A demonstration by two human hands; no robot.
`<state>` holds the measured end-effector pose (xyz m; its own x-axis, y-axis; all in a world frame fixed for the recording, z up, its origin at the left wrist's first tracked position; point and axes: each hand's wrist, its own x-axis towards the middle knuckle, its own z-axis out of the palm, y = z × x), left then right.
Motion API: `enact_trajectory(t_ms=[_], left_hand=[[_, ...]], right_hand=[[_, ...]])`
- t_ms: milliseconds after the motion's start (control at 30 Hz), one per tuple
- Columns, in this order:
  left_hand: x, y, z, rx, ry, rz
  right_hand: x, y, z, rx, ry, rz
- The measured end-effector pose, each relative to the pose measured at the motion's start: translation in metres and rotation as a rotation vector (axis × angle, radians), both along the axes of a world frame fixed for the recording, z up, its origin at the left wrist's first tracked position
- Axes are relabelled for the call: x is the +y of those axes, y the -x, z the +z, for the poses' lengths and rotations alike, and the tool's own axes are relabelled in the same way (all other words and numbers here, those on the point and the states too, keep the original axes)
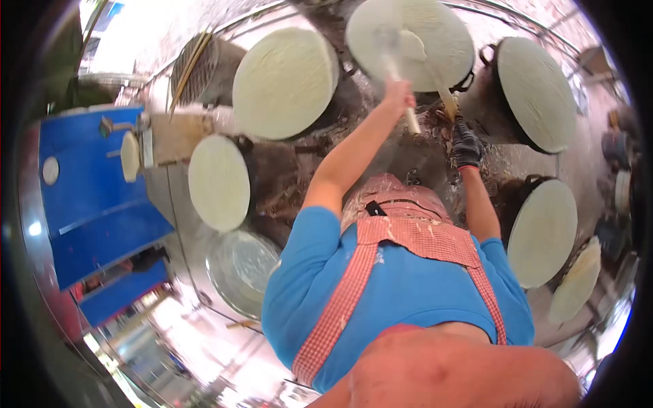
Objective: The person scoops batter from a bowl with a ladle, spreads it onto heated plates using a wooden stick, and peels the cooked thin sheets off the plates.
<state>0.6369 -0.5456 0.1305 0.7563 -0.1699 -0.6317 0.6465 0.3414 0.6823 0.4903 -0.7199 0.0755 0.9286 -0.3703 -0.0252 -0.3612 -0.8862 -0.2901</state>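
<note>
My left hand [400, 95], bare and closed, grips the pale handle of what looks like a ladle [393, 64]. Its rounded head is smeared by motion above a large round griddle [469, 83]. A pale sheet of batter [442, 41] covers this griddle, with a thicker patch [411, 46] near the ladle. In a dark glove, my right hand [466, 144] is closed around a flat wooden scraper [447, 102]. The scraper's far end reaches the near edge of the same griddle.
Other batter-covered griddles surround me: one at upper left [286, 81], one at left [219, 182], one at upper right [537, 95] and one at right [543, 231]. A wide metal basin [241, 268] stands at lower left. Scraps litter the floor between the stoves.
</note>
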Motion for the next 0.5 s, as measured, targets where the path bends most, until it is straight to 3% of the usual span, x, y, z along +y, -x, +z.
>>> enact_trajectory(t_ms=[33,67,100,133,200,233,267,300,400,467,500], left_hand=[[-0.002,0.0,-0.006,0.183,0.171,0.017],[0.014,0.006,0.003,0.185,0.18,0.049],[0.038,0.012,0.016,0.203,0.47,-0.022],[0.063,0.028,0.027,0.226,0.756,-0.101],[0.096,0.073,0.05,-0.131,0.229,-0.122],[0.106,0.08,0.058,0.027,0.244,-0.122],[0.113,0.08,0.061,0.205,0.251,-0.144],[0.121,0.074,0.051,0.372,0.498,-0.16],[0.119,0.068,0.05,0.751,1.06,-0.116],[0.107,0.072,0.073,0.749,0.907,-0.1],[0.099,0.074,0.084,0.778,0.902,-0.111]], right_hand=[[0.013,0.005,-0.003,0.007,0.002,0.04],[0.024,0.007,-0.004,-0.242,-0.166,0.059],[0.032,0.006,-0.005,-0.491,-0.338,0.068],[0.037,0.017,0.0,-0.477,-0.339,0.079],[0.03,0.031,0.016,-0.382,-0.283,0.087],[0.027,0.029,0.012,-0.192,-0.029,0.139],[0.033,0.03,0.025,-0.297,0.017,0.189],[0.041,0.035,0.038,-0.377,0.074,0.235],[0.032,0.044,0.029,-0.203,0.24,0.172],[0.031,0.047,0.047,-0.292,-0.077,0.083],[0.022,0.046,0.034,-0.312,-0.069,0.049]])
